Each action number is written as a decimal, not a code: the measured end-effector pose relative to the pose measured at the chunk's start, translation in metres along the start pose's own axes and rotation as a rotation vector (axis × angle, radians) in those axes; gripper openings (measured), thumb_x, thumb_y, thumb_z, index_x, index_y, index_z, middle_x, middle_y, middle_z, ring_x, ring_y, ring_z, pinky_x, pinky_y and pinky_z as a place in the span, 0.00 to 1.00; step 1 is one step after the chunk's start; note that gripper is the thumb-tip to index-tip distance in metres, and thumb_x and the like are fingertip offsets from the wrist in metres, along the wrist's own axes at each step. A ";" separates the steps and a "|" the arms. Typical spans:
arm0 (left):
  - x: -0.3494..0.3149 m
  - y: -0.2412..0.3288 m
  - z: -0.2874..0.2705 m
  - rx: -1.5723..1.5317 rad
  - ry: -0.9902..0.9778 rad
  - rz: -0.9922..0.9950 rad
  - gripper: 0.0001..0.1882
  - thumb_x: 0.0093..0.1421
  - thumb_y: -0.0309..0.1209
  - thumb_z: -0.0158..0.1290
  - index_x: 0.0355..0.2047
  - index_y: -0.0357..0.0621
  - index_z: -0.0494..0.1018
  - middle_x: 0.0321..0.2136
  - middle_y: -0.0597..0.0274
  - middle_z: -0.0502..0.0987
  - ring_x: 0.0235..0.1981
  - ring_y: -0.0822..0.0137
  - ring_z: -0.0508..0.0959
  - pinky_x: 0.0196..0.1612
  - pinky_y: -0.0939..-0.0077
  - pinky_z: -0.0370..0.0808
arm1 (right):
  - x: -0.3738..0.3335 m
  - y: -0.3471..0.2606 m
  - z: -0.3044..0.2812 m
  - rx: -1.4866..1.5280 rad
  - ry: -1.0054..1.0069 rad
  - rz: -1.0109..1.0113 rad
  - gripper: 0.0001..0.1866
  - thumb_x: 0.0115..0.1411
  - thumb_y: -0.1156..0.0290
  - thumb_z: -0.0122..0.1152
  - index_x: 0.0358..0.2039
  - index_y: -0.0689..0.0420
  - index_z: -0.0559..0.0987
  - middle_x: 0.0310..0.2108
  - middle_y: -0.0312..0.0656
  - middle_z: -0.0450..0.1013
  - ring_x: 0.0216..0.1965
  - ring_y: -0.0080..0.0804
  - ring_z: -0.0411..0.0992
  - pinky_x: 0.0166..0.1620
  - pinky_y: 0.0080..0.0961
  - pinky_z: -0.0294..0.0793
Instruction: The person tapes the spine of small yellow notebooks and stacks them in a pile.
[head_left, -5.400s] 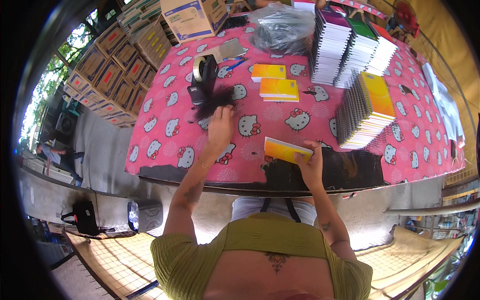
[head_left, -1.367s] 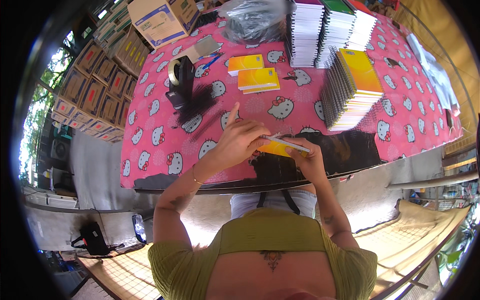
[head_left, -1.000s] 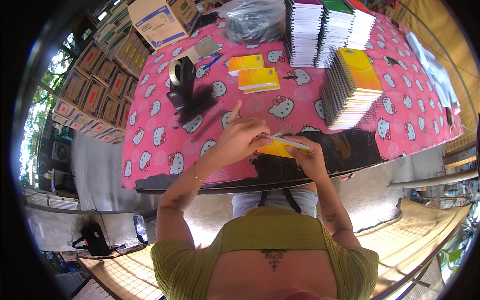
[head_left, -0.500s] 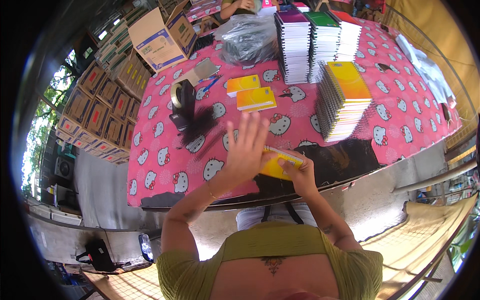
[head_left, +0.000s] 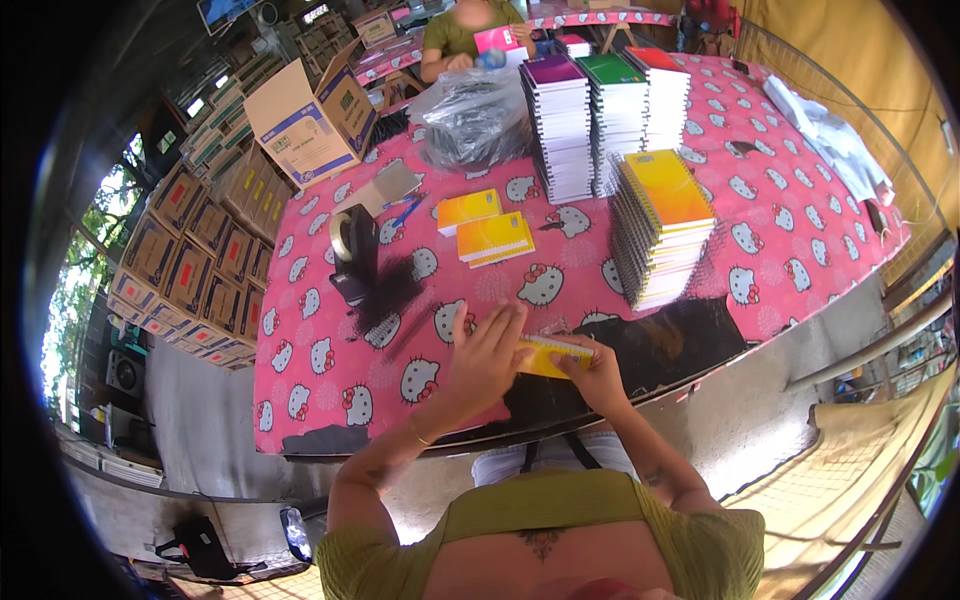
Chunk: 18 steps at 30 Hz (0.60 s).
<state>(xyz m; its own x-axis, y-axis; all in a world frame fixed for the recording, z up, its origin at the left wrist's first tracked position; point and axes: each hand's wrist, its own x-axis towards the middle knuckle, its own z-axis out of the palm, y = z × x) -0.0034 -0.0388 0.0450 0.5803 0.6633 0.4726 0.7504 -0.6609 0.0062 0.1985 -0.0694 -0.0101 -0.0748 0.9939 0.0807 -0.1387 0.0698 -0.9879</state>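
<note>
I have the right hand (head_left: 597,378) pinching a small yellow notebook (head_left: 548,359), thumb on top; the notebook is between my two hands, over the near side of the pink table (head_left: 790,262); my left hand (head_left: 487,355) is open, fingers out straight, its thumb side right by the notebook's left end; I cannot tell if it touches there; ahead of the left hand, a bit to its left, is a messy pile of black wires (head_left: 397,292), next to a black tape holder (head_left: 358,255); farther ahead are two little yellow piles (head_left: 495,236); ahead of the right hand, to its right, is a tall yellow stack (head_left: 672,190).
</note>
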 end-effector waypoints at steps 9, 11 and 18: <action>0.004 -0.015 -0.003 -0.024 -0.153 0.117 0.30 0.61 0.45 0.55 0.59 0.43 0.67 0.55 0.52 0.70 0.63 0.55 0.66 0.67 0.36 0.47 | 0.000 0.009 -0.002 0.011 -0.084 -0.023 0.14 0.62 0.74 0.64 0.48 0.64 0.79 0.35 0.35 0.79 0.36 0.15 0.71 0.41 0.17 0.74; -0.004 0.006 0.007 -0.038 -0.091 0.079 0.36 0.62 0.49 0.53 0.61 0.37 0.62 0.61 0.44 0.64 0.66 0.48 0.61 0.67 0.34 0.46 | -0.001 0.006 0.000 0.033 -0.032 0.016 0.14 0.63 0.75 0.63 0.48 0.64 0.79 0.37 0.35 0.78 0.38 0.16 0.72 0.43 0.18 0.74; 0.007 -0.007 0.012 -0.134 -0.008 0.067 0.28 0.63 0.46 0.53 0.56 0.39 0.68 0.55 0.48 0.71 0.59 0.51 0.70 0.67 0.41 0.51 | -0.002 -0.010 0.013 -0.113 0.034 -0.082 0.14 0.63 0.75 0.63 0.49 0.63 0.79 0.38 0.36 0.79 0.39 0.15 0.72 0.44 0.17 0.73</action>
<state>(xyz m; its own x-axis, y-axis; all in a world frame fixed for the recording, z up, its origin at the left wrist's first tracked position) -0.0012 -0.0254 0.0378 0.6304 0.6184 0.4693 0.6613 -0.7444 0.0925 0.1870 -0.0733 0.0016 -0.0342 0.9866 0.1594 -0.0306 0.1584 -0.9869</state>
